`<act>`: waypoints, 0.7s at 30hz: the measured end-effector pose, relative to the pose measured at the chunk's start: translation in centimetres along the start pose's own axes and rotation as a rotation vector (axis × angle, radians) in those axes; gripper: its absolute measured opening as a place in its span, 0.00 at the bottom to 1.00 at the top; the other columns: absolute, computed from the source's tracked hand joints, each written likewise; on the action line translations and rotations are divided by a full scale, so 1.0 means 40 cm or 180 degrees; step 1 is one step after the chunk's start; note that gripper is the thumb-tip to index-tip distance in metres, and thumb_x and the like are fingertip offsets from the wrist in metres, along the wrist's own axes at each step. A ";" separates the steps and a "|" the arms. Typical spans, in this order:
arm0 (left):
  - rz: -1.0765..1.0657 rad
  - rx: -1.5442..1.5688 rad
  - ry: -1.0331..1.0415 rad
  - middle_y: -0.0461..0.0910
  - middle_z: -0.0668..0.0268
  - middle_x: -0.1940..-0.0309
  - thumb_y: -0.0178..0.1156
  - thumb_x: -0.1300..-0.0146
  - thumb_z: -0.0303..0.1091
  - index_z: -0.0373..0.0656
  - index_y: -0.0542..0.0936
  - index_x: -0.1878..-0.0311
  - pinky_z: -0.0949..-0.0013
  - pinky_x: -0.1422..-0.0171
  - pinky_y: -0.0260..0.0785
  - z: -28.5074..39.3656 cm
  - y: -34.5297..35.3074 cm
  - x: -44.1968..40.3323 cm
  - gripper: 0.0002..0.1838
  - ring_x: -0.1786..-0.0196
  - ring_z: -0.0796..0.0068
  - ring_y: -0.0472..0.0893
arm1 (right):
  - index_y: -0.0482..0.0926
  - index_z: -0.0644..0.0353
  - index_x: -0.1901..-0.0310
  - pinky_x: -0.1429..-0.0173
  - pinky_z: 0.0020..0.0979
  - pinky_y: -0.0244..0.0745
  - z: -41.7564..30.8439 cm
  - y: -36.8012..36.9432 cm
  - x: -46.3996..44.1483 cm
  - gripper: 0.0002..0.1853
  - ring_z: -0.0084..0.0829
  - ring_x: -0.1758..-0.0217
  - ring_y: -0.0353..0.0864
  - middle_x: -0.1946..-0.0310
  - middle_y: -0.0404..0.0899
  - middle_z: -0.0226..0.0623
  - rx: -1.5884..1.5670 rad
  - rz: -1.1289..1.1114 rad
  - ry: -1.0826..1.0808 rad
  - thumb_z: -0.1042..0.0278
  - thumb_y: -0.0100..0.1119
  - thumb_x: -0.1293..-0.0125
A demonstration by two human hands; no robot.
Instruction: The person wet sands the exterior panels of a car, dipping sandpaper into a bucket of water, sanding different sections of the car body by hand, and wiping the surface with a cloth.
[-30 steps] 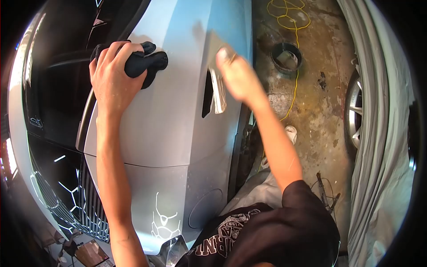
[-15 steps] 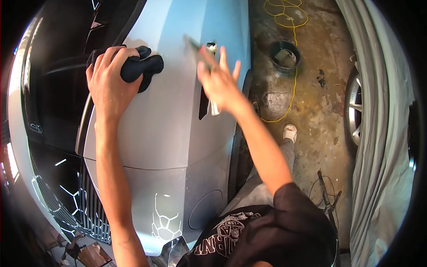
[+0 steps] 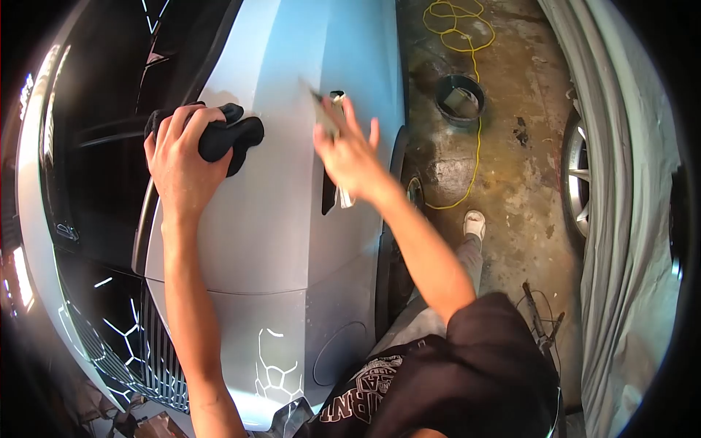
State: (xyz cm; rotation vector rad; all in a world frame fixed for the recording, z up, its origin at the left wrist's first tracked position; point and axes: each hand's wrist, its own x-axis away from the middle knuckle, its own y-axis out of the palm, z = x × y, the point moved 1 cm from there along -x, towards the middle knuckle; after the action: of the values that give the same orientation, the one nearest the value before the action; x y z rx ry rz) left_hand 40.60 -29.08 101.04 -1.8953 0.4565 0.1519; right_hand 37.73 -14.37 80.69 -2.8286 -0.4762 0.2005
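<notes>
My left hand (image 3: 186,157) is wrapped round a bunched black cloth (image 3: 232,135), low over the left edge of the grey car panel (image 3: 270,233). My right hand (image 3: 350,157) is smeared by motion. Under its fingers is a thin, flat greyish piece (image 3: 326,117), its kind not clear, held against the panel; two fingers stick out to the side. Beside and partly beneath that hand is a dark slot (image 3: 328,191) in the panel, with light tape or paper (image 3: 345,198) at its edge. A wet-looking patch (image 3: 219,97) shows above the cloth.
Dark glass (image 3: 95,182) borders the panel on the left. On the stained floor stands a dark bucket (image 3: 460,120) with water and a block in it, beside a yellow cord (image 3: 478,157). A covered car (image 3: 621,241) with an exposed wheel (image 3: 578,175) is at right.
The view has shifted, so car and hands sit lower in the picture. My right hand and the flat piece stay near the slot, still blurred; my left hand keeps the cloth.
</notes>
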 end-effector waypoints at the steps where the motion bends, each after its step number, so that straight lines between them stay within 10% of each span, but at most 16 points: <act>1: 0.0022 -0.0007 -0.0015 0.81 0.74 0.52 0.76 0.55 0.29 0.55 0.83 0.55 0.52 0.34 0.64 0.000 -0.001 -0.007 0.21 0.44 0.66 0.79 | 0.59 0.56 0.21 0.21 0.69 0.18 -0.003 -0.009 0.000 0.36 0.51 0.13 0.32 0.18 0.52 0.38 -0.0009 -0.0083 0.0040 0.40 0.29 0.20; 6: 0.0083 -0.0005 0.0101 0.82 0.73 0.50 0.73 0.52 0.28 0.52 0.82 0.55 0.57 0.37 0.65 -0.002 -0.002 0.002 0.19 0.43 0.66 0.80 | 0.54 0.55 0.20 0.21 0.70 0.16 0.037 -0.089 -0.181 0.42 0.52 0.14 0.25 0.18 0.52 0.38 -0.0420 -0.0543 0.0541 0.33 0.16 0.22; 10: 0.0139 0.0007 0.0126 0.82 0.74 0.54 0.72 0.50 0.31 0.53 0.83 0.55 0.56 0.40 0.67 -0.001 0.000 0.000 0.17 0.46 0.65 0.80 | 0.74 0.57 0.31 0.21 0.70 0.18 -0.023 -0.046 -0.013 0.40 0.49 0.13 0.32 0.19 0.54 0.40 -0.0034 -0.0222 0.0174 0.36 0.20 0.20; 21: 0.0305 -0.0055 0.0261 0.82 0.76 0.57 0.73 0.50 0.33 0.55 0.83 0.54 0.58 0.40 0.68 -0.019 0.009 -0.014 0.17 0.49 0.66 0.82 | 0.64 0.64 0.26 0.22 0.72 0.20 -0.157 -0.031 0.271 0.37 0.47 0.15 0.44 0.24 0.63 0.48 0.0879 -0.0224 -0.0378 0.39 0.29 0.19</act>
State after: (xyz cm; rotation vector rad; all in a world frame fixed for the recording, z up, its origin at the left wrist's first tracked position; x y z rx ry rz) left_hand 39.87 -29.73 101.19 -1.9025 0.6038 0.1421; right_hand 48.62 -11.05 86.07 -2.5363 -0.5280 0.3901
